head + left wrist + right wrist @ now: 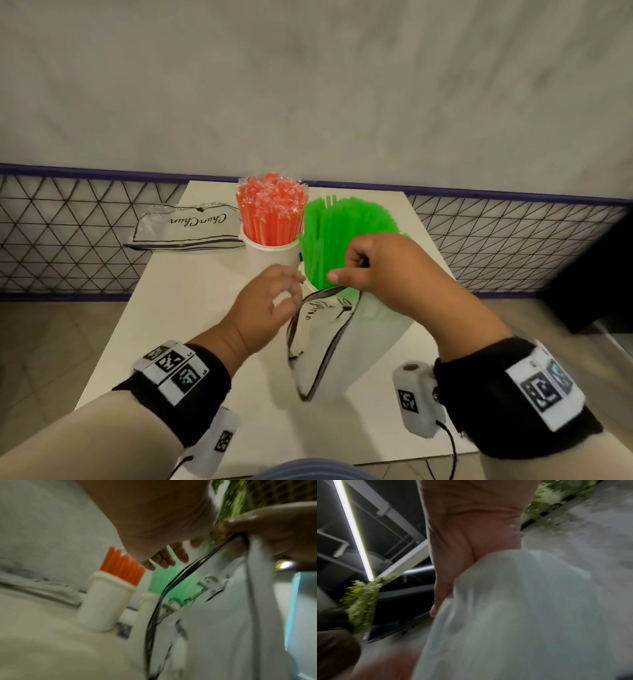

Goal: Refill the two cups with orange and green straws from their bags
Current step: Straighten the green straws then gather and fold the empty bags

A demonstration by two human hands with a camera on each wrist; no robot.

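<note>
Green straws (342, 236) are bunched in their white cup (147, 604); the clear pouch (346, 346) is pinched by the right hand (380, 270), while nothing is held by the loosely curled left hand (267, 305).

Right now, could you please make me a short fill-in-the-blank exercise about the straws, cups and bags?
1. The cup behind holds ____ straws.
2. The right hand pinches the bag at its ____ edge.
3. The empty bag lies ____ of the orange straws.
4. The left hand holds ____.

Missing words: orange; top; left; nothing
</note>
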